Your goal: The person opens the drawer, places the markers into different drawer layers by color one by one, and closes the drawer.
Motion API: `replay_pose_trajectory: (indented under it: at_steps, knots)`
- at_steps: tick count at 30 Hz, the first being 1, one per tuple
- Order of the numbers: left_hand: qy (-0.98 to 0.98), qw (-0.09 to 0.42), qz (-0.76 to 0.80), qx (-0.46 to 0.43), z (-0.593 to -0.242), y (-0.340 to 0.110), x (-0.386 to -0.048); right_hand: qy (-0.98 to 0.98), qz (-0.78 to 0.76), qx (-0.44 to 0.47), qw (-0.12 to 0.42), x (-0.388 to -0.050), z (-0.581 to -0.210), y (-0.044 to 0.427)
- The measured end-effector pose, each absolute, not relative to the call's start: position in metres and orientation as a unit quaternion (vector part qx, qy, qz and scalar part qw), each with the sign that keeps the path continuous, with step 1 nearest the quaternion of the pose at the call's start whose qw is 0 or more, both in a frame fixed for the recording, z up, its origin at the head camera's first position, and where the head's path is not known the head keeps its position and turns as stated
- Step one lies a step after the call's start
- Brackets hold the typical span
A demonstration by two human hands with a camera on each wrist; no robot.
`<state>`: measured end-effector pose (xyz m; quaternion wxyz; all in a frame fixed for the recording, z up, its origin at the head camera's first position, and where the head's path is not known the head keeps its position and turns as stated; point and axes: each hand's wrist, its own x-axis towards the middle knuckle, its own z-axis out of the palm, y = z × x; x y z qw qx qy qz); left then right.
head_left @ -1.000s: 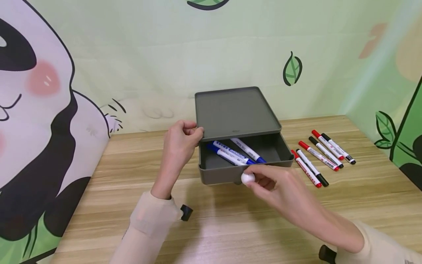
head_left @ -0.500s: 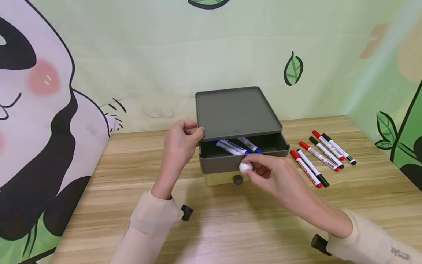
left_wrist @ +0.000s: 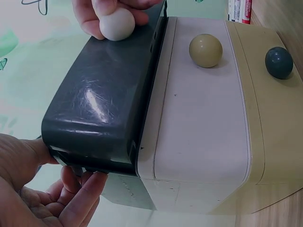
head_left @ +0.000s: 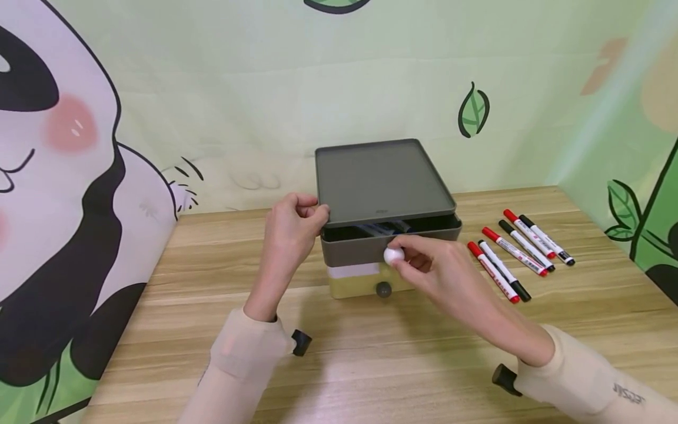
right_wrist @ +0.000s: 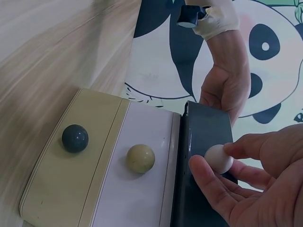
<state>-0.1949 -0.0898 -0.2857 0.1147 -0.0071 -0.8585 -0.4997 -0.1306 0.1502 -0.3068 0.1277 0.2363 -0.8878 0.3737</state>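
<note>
Since the earlier frame, the dark grey drawer [head_left: 349, 253] at centre frame is being slid inward, and its opening is being narrowed to a shallow slot. Left of centre, the left hand [head_left: 291, 232] is being kept in the same place, its fingers curled in and its thumb set on the front left corner of the grey cabinet [head_left: 384, 179], which is apparently being steadied. Beneath the top, the blue markers [head_left: 378, 228], plain to see earlier, are being mostly hidden; below the drawer, a pale front [head_left: 354, 270] and a yellow front [head_left: 349, 287] with a dark knob [head_left: 384, 290] are being revealed. The drawer is probably being moved with little effort: a light, stiff, hard-wearing plastic is being suggested, with loose contents that could be rolling. The white knob [head_left: 394, 255], just right of centre, is being pinched between thumb and forefinger of the right hand [head_left: 447, 265]; being round and smooth, it could be slipping, so a grip at its widest part is being favoured. Farther right, the red and black markers [head_left: 514, 252] are being left untouched on the wooden table [head_left: 222, 265].
</note>
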Motion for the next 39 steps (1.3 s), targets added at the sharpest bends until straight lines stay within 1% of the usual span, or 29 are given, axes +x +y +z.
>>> replay_pose_trajectory:
  at_steps: [5,13,17,26,39]
  knots:
    - [-0.86,0.115,-0.497,-0.005,-0.285,-0.089,-0.195,-0.888,0.372,0.235,0.131,-0.135,-0.307,0.149]
    - [-0.86,0.12,-0.495,-0.006,-0.284,-0.087,-0.193,-0.886,0.368,0.232,0.16,-0.146,-0.309,0.147]
    - [-0.859,0.122,-0.497,-0.005,-0.285,-0.086,-0.194,-0.885,0.374,0.226,0.163,-0.151,-0.311,0.148]
    - [-0.858,0.119,-0.499,-0.004,-0.285,-0.086,-0.193,-0.88,0.383,0.226,0.167,-0.152,-0.314,0.148]
    - [-0.856,0.115,-0.505,-0.001,-0.286,-0.089,-0.194,-0.862,0.396,0.238,0.207,-0.154,-0.328,0.146]
